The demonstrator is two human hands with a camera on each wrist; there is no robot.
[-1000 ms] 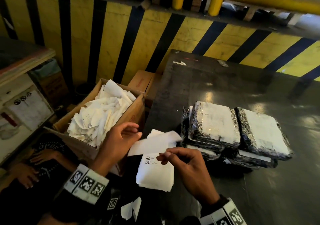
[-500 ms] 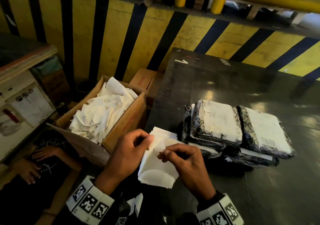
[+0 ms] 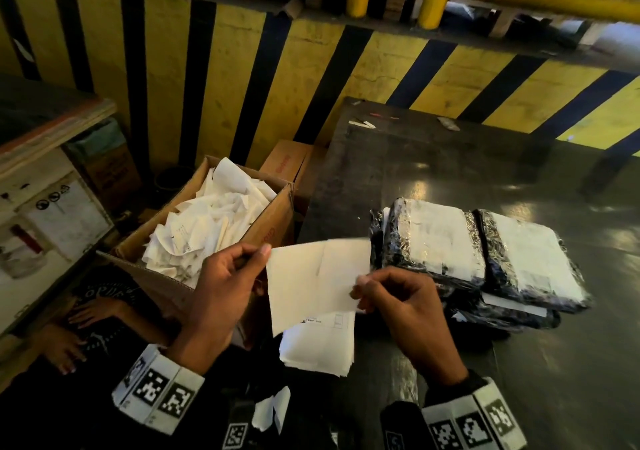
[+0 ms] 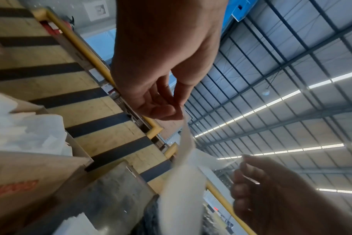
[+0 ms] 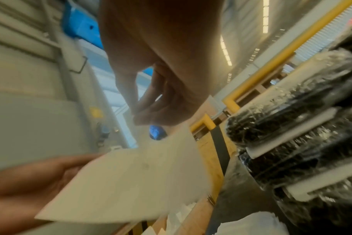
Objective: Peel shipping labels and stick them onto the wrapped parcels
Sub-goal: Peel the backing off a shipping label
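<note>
A white label sheet hangs stretched between my hands above the stack of label sheets at the table's near edge. My left hand pinches its upper left corner. My right hand pinches its right edge. In the left wrist view the left hand holds the sheet edge-on. The right wrist view shows the right hand above the sheet. Black wrapped parcels with white labelled tops lie stacked just right of my hands, with a second pile beside them.
An open cardboard box full of crumpled white paper stands left of the dark table. Another person's hands rest low at the left. A yellow-and-black striped wall runs behind, and shelving stands at far left.
My left hand came back from over the cardboard box and took hold of the top sheet. Both hands have since lifted it off the stack and spread it out.
</note>
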